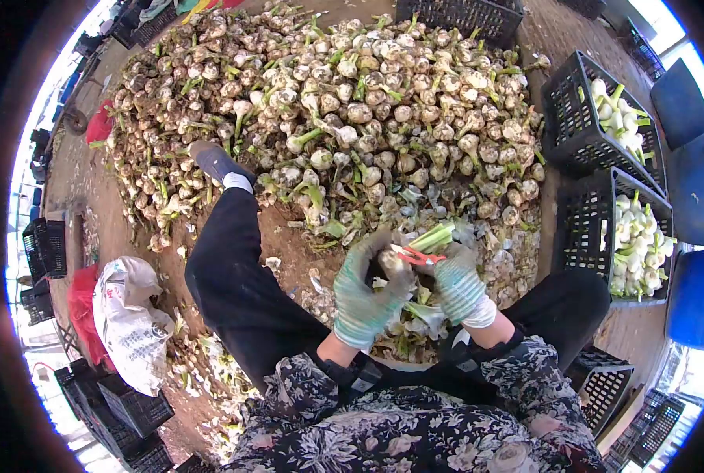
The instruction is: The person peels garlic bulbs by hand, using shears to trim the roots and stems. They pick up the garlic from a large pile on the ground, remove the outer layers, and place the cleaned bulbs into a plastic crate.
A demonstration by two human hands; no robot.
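Observation:
In the middle of the head view, my left hand [364, 288], in a striped green-and-white glove, is closed around a garlic bulb [390, 257]. My right hand [460, 282], gloved alike, grips red-handled pruning shears [421, 257], which lie across the garlic between both hands. A cut-looking green garlic stalk [434, 236] sticks out above the shears toward the right. Fingers hide much of the blades and the bulb. Below the hands lie green leaves and peeled skins [423, 315]. A large heap of untrimmed garlic [367, 110] spreads just beyond.
At the right, two black crates [580, 229], [566, 118] hold clean white garlic, with blue bins [694, 299] behind them. Another black crate [462, 22] stands at the far side. A white sack [133, 319] and stacked black crates [135, 402] are at the left. My shoe [219, 162] touches the heap.

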